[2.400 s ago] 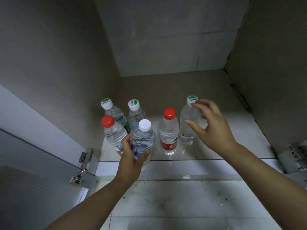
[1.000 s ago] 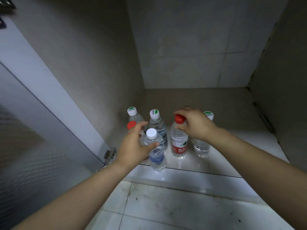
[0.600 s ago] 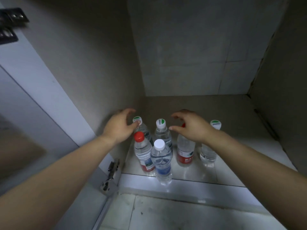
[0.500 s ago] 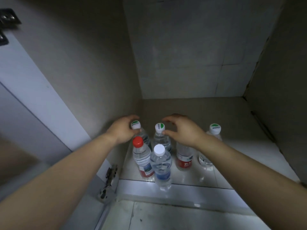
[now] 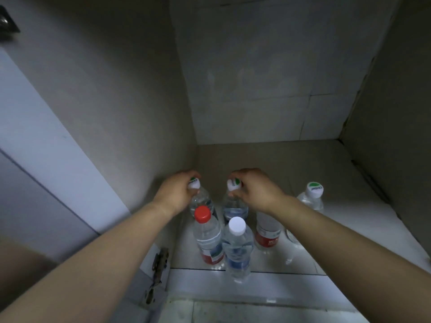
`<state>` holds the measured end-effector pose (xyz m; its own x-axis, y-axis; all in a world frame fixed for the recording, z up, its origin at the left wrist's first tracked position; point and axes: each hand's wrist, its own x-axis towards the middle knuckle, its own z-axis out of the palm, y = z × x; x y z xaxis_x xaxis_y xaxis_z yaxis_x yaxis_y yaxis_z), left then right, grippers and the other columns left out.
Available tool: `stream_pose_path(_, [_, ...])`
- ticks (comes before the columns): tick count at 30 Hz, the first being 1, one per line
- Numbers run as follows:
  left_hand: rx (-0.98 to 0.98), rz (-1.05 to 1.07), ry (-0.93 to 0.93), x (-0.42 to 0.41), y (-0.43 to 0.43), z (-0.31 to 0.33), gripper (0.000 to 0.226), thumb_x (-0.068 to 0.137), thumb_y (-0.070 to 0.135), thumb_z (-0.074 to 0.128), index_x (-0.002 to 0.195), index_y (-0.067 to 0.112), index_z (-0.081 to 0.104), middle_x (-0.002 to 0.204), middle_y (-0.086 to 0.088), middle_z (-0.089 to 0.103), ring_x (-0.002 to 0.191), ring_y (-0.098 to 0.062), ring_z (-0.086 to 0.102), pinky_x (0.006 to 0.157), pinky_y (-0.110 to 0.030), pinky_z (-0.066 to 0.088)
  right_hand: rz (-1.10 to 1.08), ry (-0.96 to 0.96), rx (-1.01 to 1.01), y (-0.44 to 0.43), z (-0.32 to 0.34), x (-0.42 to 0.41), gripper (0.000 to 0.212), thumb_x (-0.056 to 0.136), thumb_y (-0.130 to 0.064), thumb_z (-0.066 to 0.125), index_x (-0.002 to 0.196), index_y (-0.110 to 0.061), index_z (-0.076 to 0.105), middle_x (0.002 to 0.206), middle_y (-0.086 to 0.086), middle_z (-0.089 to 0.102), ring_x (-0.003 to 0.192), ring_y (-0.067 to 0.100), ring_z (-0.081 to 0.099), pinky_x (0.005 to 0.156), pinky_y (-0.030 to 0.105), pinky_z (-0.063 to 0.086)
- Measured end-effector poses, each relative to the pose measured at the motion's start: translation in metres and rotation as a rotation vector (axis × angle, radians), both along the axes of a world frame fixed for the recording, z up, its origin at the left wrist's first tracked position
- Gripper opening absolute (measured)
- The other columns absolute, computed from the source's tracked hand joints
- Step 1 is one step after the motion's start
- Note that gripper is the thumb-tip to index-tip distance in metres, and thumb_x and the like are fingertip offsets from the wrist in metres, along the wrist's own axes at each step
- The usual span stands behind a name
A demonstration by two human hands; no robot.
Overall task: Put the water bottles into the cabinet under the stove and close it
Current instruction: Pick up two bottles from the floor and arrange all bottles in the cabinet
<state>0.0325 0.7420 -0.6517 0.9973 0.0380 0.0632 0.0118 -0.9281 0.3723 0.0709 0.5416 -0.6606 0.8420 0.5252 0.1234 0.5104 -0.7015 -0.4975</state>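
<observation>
Several clear water bottles stand on the white floor point(image 5: 349, 231) of the open cabinet, near its left wall. My left hand point(image 5: 176, 193) grips the top of the back-left bottle point(image 5: 201, 200) with a green-and-white cap. My right hand point(image 5: 253, 191) grips the cap of the neighbouring green-capped bottle point(image 5: 234, 209). In front stand a red-capped bottle point(image 5: 207, 236) and a white-capped bottle with a blue label point(image 5: 238, 248). Under my right wrist a red-labelled bottle point(image 5: 267, 234) shows, its cap hidden. A further green-capped bottle point(image 5: 311, 201) stands alone on the right.
The cabinet's left wall point(image 5: 116, 101), tiled back wall point(image 5: 268, 78) and right wall point(image 5: 396, 113) enclose the space. A metal door hinge point(image 5: 158, 266) sits at the lower left by the open door point(image 5: 35, 159). A white sill point(image 5: 256, 287) runs along the front.
Both hands have closed on the two back green-capped bottles; half a second ago they were just reaching the caps. Earlier, my left hand let go of the white-capped bottle at the front.
</observation>
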Motion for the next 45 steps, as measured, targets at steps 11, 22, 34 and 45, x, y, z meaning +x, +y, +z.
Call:
stream_pose_path(11, [0.034,0.019,-0.007,0.032,0.009,0.004,0.032,0.083,0.019,0.063,0.115,0.016,0.061,0.118,-0.009,0.065,0.108,-0.025,0.059,0.076,-0.02,0.034,-0.155,0.04,0.098,0.004,-0.002,0.043,0.037,0.081,-0.021,0.067,0.117,-0.015,0.06,0.122,0.008,0.062,0.109,0.026,0.058,0.092,0.031,0.046])
stream_pose_path(22, [0.024,0.089,-0.032,0.05,0.006,-0.001,0.036,0.085,0.015,0.062,0.12,0.015,0.058,0.127,-0.01,0.059,0.114,-0.027,0.054,0.082,-0.021,0.034,-0.202,0.069,0.15,0.01,-0.011,0.06,0.038,0.078,-0.024,0.07,0.114,-0.015,0.061,0.119,0.008,0.063,0.104,0.025,0.059,0.085,0.026,0.043])
stream_pose_path(34, [-0.173,0.157,-0.047,-0.018,-0.034,-0.003,0.038,0.087,0.034,0.059,0.12,0.017,0.056,0.123,-0.007,0.059,0.112,-0.025,0.056,0.088,-0.025,0.039,-0.091,0.033,0.001,-0.036,0.017,0.032,0.055,0.082,-0.03,0.066,0.131,-0.014,0.047,0.13,0.008,0.055,0.113,0.027,0.055,0.095,0.032,0.043])
stream_pose_path(45, [0.014,0.11,-0.142,-0.044,-0.067,-0.024,0.02,0.086,0.042,0.056,0.098,0.028,0.065,0.099,0.008,0.069,0.087,-0.017,0.064,0.07,-0.027,0.049,-0.108,0.026,-0.28,-0.139,0.014,-0.001,0.041,0.082,-0.031,0.065,0.119,-0.015,0.057,0.119,0.012,0.058,0.106,0.026,0.055,0.089,0.031,0.045])
